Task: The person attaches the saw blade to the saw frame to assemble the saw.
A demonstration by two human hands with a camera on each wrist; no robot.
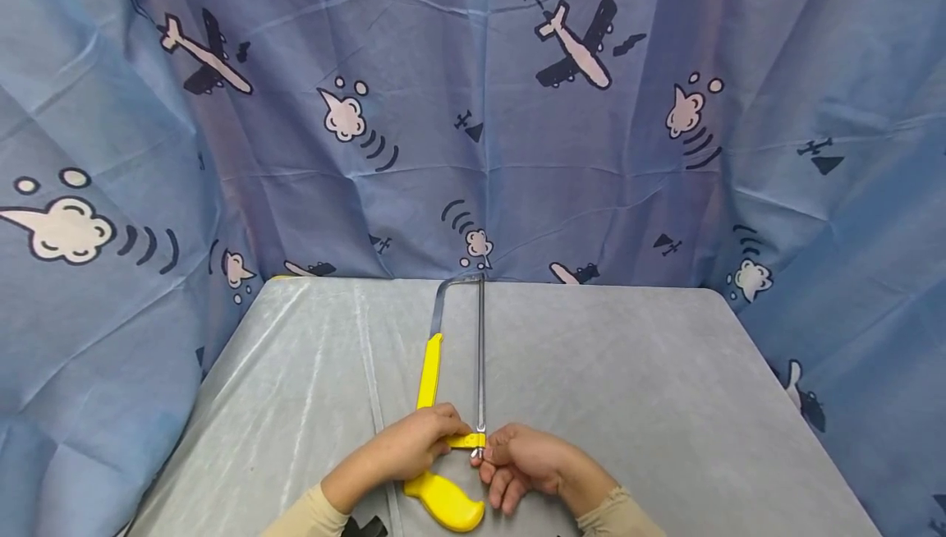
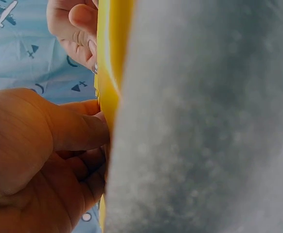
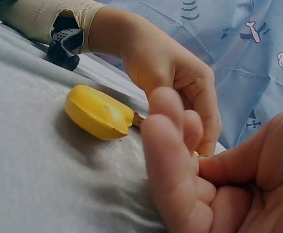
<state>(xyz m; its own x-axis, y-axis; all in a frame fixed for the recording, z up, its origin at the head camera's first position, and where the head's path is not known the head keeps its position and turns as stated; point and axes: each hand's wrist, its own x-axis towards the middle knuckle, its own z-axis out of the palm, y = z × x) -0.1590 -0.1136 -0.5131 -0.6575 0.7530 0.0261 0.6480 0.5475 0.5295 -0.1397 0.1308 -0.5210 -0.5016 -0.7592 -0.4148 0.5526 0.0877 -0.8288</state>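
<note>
A hacksaw with a yellow handle [image 1: 447, 504] and frame lies on the table, its blade [image 1: 481, 356] pointing away from me. My left hand [image 1: 414, 442] holds the frame just ahead of the handle, fingers at the short yellow arm [image 1: 467, 441] that carries the blade's near end. At that end sits a small silver wing nut [image 1: 476, 454], which my right hand [image 1: 528, 463] pinches between thumb and fingers. In the right wrist view my own fingers [image 3: 166, 150] hide the nut. The left wrist view has the left thumb [image 2: 83, 128] against the yellow frame.
A grey cloth covers the table [image 1: 628, 373], with creases along its left side. Behind and on both sides hangs a blue curtain [image 1: 414, 52] printed with airplanes and clouds. A black strap piece [image 3: 64, 47] shows at the left wrist.
</note>
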